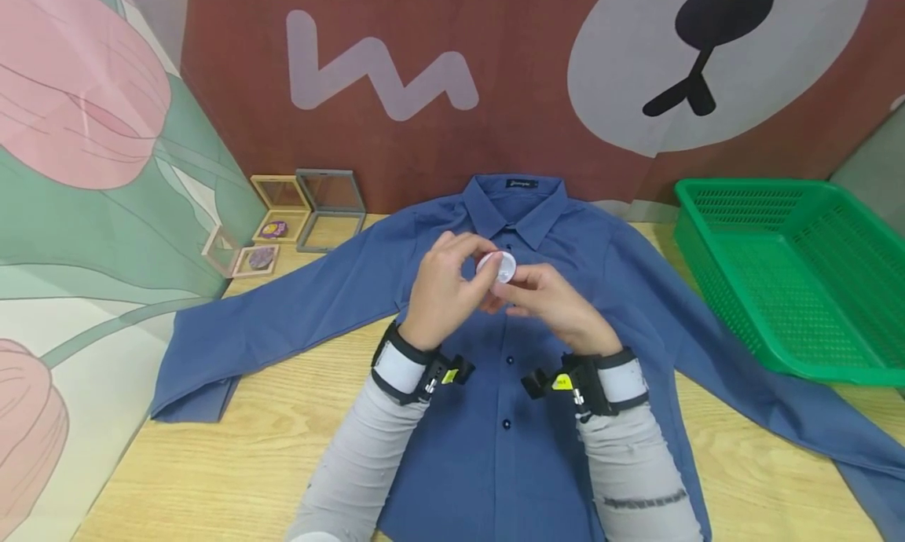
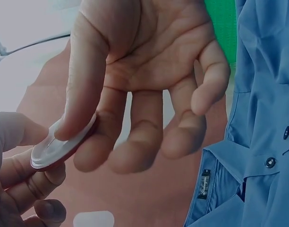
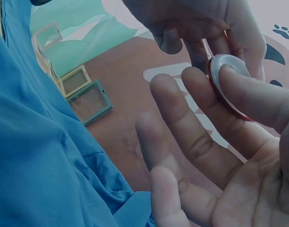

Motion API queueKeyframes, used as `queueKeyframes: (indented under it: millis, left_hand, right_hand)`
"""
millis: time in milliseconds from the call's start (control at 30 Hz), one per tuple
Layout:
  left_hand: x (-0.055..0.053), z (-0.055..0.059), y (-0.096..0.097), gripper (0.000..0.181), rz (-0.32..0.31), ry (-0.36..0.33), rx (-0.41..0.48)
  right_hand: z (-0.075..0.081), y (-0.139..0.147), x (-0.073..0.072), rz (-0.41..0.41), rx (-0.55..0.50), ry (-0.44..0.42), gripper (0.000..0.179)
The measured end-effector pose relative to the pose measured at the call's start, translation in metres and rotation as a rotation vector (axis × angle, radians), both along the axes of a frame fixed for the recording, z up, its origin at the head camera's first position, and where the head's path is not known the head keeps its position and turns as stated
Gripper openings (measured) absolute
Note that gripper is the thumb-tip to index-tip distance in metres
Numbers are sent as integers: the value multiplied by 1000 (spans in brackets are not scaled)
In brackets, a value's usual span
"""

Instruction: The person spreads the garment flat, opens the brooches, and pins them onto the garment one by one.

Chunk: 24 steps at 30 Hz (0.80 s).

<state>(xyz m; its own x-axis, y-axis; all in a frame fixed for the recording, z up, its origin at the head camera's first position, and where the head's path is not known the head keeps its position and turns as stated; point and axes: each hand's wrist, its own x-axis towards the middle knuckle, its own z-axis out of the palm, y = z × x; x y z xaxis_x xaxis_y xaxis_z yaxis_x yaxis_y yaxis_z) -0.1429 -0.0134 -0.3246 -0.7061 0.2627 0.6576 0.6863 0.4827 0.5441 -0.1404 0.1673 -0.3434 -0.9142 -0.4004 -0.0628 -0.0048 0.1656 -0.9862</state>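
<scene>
Above the chest of a blue button-up shirt (image 1: 459,416), both hands hold a small round badge (image 1: 506,267). Its pale plastic back faces up, and a red rim shows in the right wrist view. My left hand (image 1: 447,287) pinches one side of the badge between thumb and index finger; the left wrist view shows its other fingers loosely bent. On the opposite side, my right hand (image 1: 555,302) pinches the edge with thumb and index finger, its remaining fingers spread in the right wrist view. The badge's front is hidden.
The shirt lies face up, sleeves spread, on a wooden table (image 1: 304,416). At the back left stand open display boxes: a grey one (image 1: 300,236), a yellow one (image 1: 256,229) holding a purple badge (image 1: 274,228), and a beige one (image 1: 240,265). A green basket (image 1: 763,322) stands right.
</scene>
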Motion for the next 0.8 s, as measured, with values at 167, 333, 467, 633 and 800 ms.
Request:
queueKeyframes:
  millis: [167, 333, 467, 633, 800]
  left_hand:
    - [-1, 1, -2, 15, -5, 2, 24]
    - [-2, 3, -6, 15, -5, 9, 38]
    - [-3, 4, -7, 14, -1, 17, 46]
    - [-4, 4, -9, 15, 9, 21, 56]
    - [-4, 4, -12, 18, 3, 5, 54]
  right_hand:
    - [3, 1, 2, -25, -17, 7, 27]
    - [7, 2, 3, -59, -28, 53, 30]
    - [9, 4, 4, -102, -14, 103, 30]
    - [11, 5, 6, -137, 5, 131, 33]
    - [15, 5, 8, -74, 43, 166, 31]
